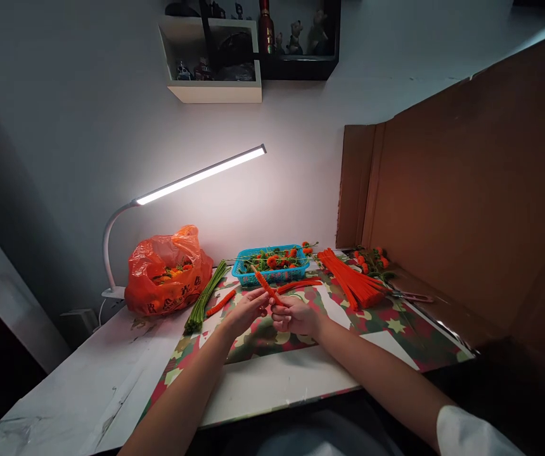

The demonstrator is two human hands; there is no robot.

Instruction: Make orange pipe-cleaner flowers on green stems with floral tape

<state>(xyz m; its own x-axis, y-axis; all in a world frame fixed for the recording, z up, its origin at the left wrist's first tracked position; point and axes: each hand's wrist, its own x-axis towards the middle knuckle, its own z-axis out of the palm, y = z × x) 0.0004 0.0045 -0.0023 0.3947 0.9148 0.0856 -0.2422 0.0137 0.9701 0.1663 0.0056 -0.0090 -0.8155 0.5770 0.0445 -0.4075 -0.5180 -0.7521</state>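
An orange fuzzy pipe-cleaner coil (263, 282) points up and away between my hands. My right hand (297, 315) is closed around its lower end. My left hand (248, 311) has its fingers closed against the coil's side. Beyond my hands, another orange coil (221, 303) lies to the left. Orange pipe cleaners (303, 284) lie behind to the right. Farther right is a fanned bundle of orange pipe cleaners (354, 282), and at the left a bundle of green pipe cleaners (206, 297).
A blue basket (272, 276) holds orange flowers on green stems, with more flowers (371, 259) at the right. An orange plastic bag (168, 297) and a lit lamp (201, 175) stand left. Scissors (414, 296) lie near the cardboard wall (457, 177).
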